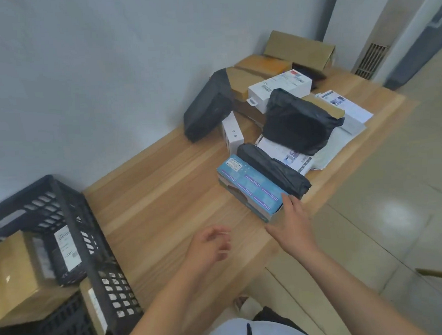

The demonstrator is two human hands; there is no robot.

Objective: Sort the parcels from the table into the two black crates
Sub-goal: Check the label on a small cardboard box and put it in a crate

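Note:
A pile of parcels lies on the wooden table (pixel 165 196): a blue box (pixel 251 186) nearest me, a long black-wrapped parcel (pixel 273 169) beside it, a big black bag (pixel 297 122), white boxes (pixel 280 90) and brown cartons (pixel 263 65) behind. My right hand (pixel 292 222) touches the near end of the blue box with straight fingers. Hovering over the bare tabletop, my left hand (pixel 211 244) holds nothing, its fingers loosely curled. A black crate (pixel 63 201) at the left holds a brown carton (pixel 18 275) and a black labelled parcel (pixel 63 250). A second crate (pixel 114 296) sits nearer.
A grey wall runs along the table's far side. Papers (pixel 350 109) lie at the table's right end. Tiled floor (pixel 384 222) lies to the right of the table, with a vent grille (pixel 370 59) in the far wall.

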